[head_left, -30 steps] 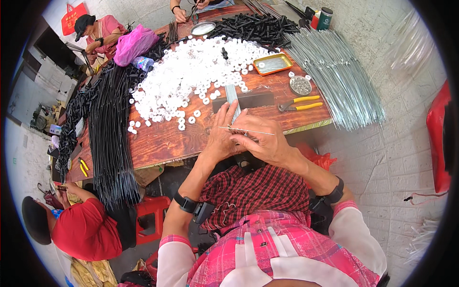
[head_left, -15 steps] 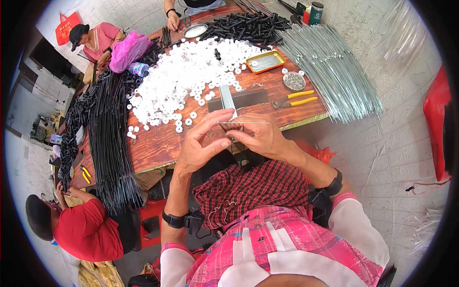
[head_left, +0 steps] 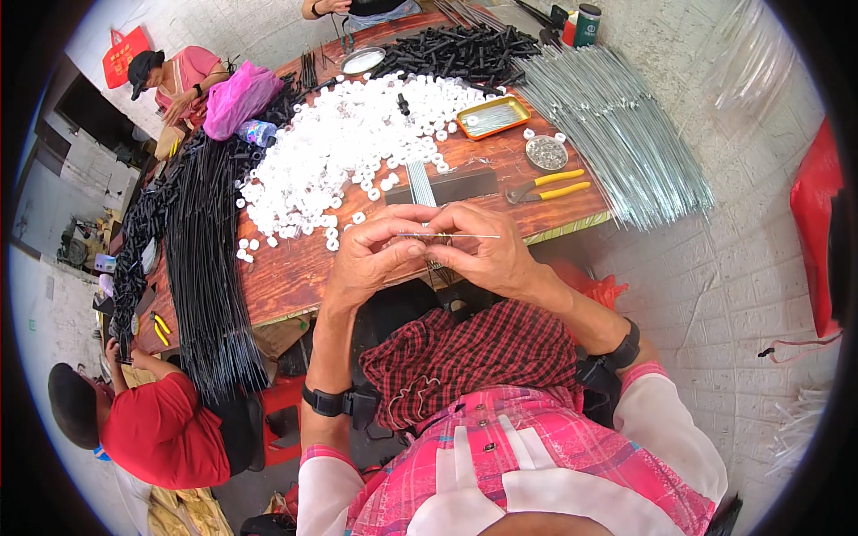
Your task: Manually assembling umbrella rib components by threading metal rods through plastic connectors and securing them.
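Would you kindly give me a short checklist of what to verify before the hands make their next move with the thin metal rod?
1. Rod held: the left hand and the right hand both pinch the thin metal rod: ok.
2. Rod attitude: roughly level, above the table edge: ok.
3. Anything threaded on the rod: too small to see: cannot tell.
4. White rings within reach: a large heap lies just ahead: ok.
5. Yellow-handled pliers at hand: lying to the right, untouched: ok.
6. More rods: a small bundle lies ahead of the hands: ok.
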Available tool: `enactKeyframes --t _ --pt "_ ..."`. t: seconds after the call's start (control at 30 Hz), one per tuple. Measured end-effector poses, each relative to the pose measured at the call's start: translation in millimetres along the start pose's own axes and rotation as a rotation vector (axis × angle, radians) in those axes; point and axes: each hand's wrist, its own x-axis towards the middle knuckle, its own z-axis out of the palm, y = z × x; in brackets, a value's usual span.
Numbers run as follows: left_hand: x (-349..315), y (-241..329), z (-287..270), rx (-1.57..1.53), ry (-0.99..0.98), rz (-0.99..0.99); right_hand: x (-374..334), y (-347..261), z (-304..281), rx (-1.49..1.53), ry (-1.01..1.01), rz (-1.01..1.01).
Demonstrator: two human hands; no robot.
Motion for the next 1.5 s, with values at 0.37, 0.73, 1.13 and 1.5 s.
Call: enactKeyframes --t 0.37,0.73,1.13,1.5 --pt "-2 5 -5 0.162 0.000 0.025 7 -13 -7 -0.157 0.079 -0.092" --pt "3 2 -3 0.105 0.011 0.002 12 -11 -5 0.177 0.023 0.108" --pt "0 3 3 0.019 0.061 0.019 13 -8 -1 0.233 0.073 -0.007" --pt "1 6 -1 0.092 0.145 0.023 10 -6 -2 0.392 0.074 0.188"
